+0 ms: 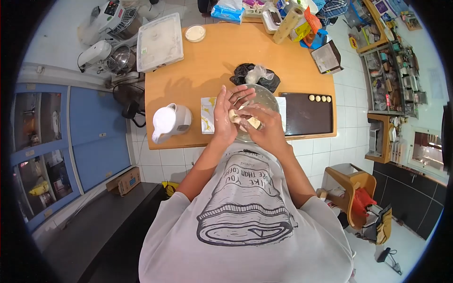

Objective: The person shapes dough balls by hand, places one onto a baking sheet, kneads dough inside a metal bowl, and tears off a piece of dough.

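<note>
Both hands are together over a round see-through bowl (266, 96) at the table's front edge. My left hand (226, 113) is cupped with its fingers raised, and a small pale piece of dough (233, 116) rests against its palm. The fingers of my right hand (262, 123) are curled at that piece, pressing on it. More pale dough (254, 122) shows in the bowl below the right fingers. To the right lies a dark baking tray (309, 115), with several small round dough balls (320, 98) in a row along its far edge.
A white jug (165, 120) stands at the front left of the wooden table (203, 61). A large lidded box (160, 42) and a round container (195, 33) are at the back left. Black plastic (243, 74) lies behind the bowl; a cling film roll (289, 26) is at the back.
</note>
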### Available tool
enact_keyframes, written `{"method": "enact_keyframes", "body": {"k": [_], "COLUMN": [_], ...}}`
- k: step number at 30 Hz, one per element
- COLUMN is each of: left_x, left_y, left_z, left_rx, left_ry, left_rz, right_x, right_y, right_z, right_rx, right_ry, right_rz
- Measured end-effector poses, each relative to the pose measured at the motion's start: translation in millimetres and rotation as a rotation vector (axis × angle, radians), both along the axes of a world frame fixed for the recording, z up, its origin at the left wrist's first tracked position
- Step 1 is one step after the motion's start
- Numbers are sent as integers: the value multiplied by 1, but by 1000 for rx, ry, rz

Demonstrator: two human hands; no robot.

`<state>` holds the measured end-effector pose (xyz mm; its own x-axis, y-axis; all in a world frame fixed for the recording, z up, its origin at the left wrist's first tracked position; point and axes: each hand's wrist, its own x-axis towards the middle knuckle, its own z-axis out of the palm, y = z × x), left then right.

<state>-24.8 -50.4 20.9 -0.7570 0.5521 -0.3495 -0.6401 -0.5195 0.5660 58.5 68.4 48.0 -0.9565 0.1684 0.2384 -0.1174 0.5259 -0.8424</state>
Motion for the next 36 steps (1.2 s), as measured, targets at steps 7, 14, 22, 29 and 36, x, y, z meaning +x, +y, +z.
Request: {"method": "enact_keyframes", "body": {"k": [7,14,22,29,36], "left_x": [6,15,18,17,1], "left_y": [8,15,13,12,-12], "left_z": [9,9,7,0,4], "left_rx": [27,28,-63,-111,68], "left_ry": [95,273,375,326,-215], "left_rz": [135,227,221,150,-153], "right_x": [-1,6,9,7,-4], "right_y": [1,0,0,-4,26], "right_z": [15,23,25,6,19], "right_rx": [-35,-124,-108,11,-121], "right_ry": [40,5,-22,4,-134], "right_rz": [-19,-76,-66,-68,226]}}
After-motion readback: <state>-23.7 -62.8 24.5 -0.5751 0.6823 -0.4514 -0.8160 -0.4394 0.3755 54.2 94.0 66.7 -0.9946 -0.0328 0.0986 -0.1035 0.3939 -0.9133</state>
